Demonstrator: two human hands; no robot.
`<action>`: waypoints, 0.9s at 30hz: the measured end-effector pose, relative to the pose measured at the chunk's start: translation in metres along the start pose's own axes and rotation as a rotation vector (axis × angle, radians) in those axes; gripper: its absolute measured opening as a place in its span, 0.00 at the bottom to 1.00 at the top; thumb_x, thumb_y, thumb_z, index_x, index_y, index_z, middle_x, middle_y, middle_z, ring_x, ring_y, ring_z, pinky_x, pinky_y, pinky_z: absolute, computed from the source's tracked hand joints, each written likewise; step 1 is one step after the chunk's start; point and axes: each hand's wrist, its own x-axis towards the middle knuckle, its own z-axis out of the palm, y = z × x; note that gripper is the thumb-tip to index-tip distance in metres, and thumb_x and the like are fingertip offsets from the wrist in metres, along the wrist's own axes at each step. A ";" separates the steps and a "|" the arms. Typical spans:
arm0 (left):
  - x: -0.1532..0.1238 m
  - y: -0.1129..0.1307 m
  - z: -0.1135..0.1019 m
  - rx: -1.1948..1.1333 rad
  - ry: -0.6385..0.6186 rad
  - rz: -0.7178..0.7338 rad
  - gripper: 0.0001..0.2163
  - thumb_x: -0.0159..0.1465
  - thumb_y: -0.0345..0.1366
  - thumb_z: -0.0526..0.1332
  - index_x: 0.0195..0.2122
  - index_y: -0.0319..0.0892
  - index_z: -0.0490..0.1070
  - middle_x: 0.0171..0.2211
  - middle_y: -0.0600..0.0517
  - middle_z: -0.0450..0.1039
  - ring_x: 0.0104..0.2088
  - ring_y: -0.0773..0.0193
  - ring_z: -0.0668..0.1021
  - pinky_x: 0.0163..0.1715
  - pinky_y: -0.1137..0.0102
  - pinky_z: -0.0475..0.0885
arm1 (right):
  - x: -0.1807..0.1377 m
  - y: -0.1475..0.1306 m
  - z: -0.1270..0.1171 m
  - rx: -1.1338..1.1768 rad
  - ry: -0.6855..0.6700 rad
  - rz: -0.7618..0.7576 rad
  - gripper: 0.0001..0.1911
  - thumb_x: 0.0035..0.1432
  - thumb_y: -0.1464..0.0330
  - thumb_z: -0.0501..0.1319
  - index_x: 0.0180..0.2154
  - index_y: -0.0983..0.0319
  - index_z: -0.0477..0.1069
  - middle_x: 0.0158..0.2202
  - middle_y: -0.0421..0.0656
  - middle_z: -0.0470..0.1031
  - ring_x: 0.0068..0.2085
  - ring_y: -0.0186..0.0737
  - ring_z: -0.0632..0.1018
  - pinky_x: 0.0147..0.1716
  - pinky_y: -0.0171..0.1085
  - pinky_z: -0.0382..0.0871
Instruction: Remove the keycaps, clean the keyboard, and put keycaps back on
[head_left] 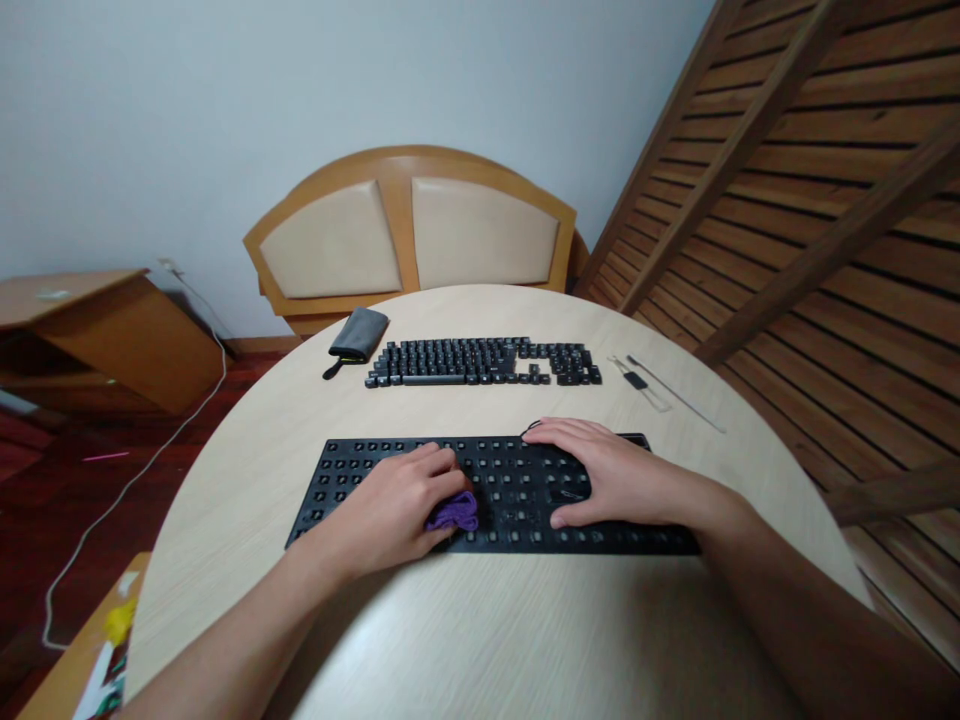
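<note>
My left hand (409, 490) presses a bunched purple cloth (456, 512), pinched between thumb and fingers, against a long black keyboard base (517, 497) with bare square key sockets, set crosswise on a round, pale wood-grain desk (495, 640). My right hand (611, 475) lies spread over the base's right-hand part, closed around nothing, its thumb toward the near edge and its fingers reaching to the far edge, where a thin black cord (531, 427) shows at the fingertips. Well apart from the base, on the desk's far side, I see loose black keycaps (450, 362) laid out in keyboard order, with gaps around the arrow cluster. A grey fabric pouch (364, 332) with a dark loop sits just beside their left end; to their right lie a wire tool with a black grip (635, 380) and a slim metal rod (679, 393), side by side. Behind the desk stands an arched wooden backrest (403, 225) with two cream panels, flanked by a slatted brown wooden screen (817, 210) at right and a low wooden cabinet (165, 345) at left.
</note>
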 end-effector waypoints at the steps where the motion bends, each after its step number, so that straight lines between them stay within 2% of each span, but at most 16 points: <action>1: 0.001 0.000 0.001 -0.012 0.013 -0.005 0.08 0.61 0.30 0.63 0.42 0.41 0.73 0.43 0.46 0.74 0.42 0.53 0.76 0.40 0.60 0.73 | 0.000 0.000 0.000 -0.003 0.003 -0.002 0.48 0.43 0.50 0.75 0.63 0.59 0.65 0.64 0.51 0.68 0.65 0.60 0.67 0.65 0.56 0.59; 5: 0.002 -0.001 0.005 -0.016 0.031 -0.034 0.10 0.65 0.31 0.59 0.47 0.40 0.73 0.41 0.46 0.75 0.40 0.54 0.76 0.38 0.61 0.73 | 0.000 0.000 0.001 0.000 0.004 -0.003 0.47 0.44 0.50 0.75 0.63 0.58 0.65 0.65 0.51 0.68 0.65 0.59 0.67 0.65 0.56 0.58; 13: 0.000 -0.007 0.002 0.004 -0.023 -0.031 0.08 0.59 0.28 0.62 0.40 0.41 0.72 0.41 0.47 0.76 0.40 0.54 0.77 0.38 0.61 0.73 | 0.001 -0.005 -0.002 0.021 0.003 0.011 0.46 0.43 0.52 0.75 0.62 0.58 0.67 0.64 0.51 0.68 0.64 0.60 0.68 0.65 0.57 0.59; 18: -0.001 -0.004 0.001 0.035 -0.035 -0.046 0.04 0.60 0.31 0.62 0.37 0.41 0.72 0.38 0.47 0.76 0.39 0.53 0.77 0.37 0.61 0.72 | 0.000 -0.002 0.000 0.032 0.020 -0.004 0.46 0.43 0.52 0.75 0.62 0.56 0.67 0.64 0.50 0.69 0.64 0.61 0.68 0.65 0.57 0.59; 27: 0.001 0.003 0.002 0.074 -0.049 -0.180 0.06 0.57 0.31 0.62 0.36 0.40 0.71 0.37 0.46 0.76 0.36 0.52 0.78 0.33 0.61 0.70 | 0.001 -0.003 -0.001 0.007 0.011 -0.002 0.46 0.43 0.52 0.75 0.62 0.57 0.67 0.63 0.51 0.69 0.64 0.61 0.68 0.64 0.57 0.60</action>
